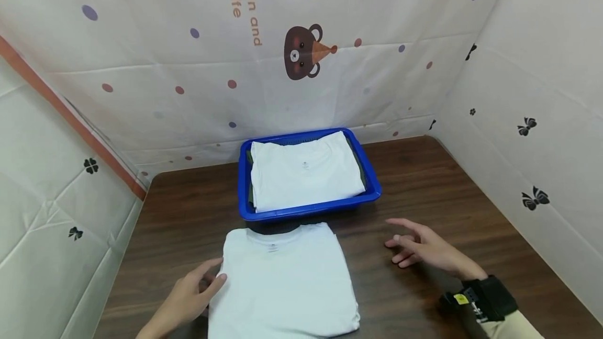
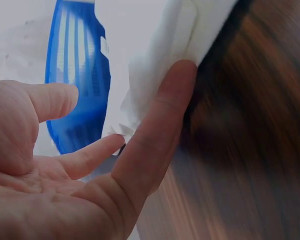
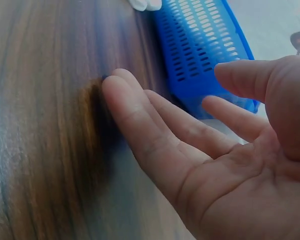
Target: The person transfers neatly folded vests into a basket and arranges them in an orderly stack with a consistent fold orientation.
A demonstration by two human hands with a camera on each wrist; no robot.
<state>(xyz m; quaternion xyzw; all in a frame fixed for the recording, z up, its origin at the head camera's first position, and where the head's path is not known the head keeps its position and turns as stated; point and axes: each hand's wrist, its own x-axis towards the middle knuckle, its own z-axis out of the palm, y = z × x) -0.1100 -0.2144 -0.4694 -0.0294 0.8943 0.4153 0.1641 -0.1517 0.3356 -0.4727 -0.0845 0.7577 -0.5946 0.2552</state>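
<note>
A folded white T-shirt (image 1: 282, 281) lies on the table in front of the basket, its collar toward the basket. At its left edge is my left hand (image 1: 188, 292); in the left wrist view the fingers (image 2: 150, 135) are extended and a fingertip touches the white cloth. My right hand (image 1: 428, 247) hovers over the table to the right of the shirt, fingers loosely spread, holding nothing. In the right wrist view the right hand's fingers (image 3: 135, 110) reach over bare wood near the basket's side.
Behind the shirt stands a blue plastic basket (image 1: 313, 211) with slotted sides. Another folded white T-shirt (image 1: 306, 171) lies on top of darker cloth inside it. The brown wooden table (image 1: 188, 213) is bordered by printed white sheets (image 1: 141, 114) at the back and sides.
</note>
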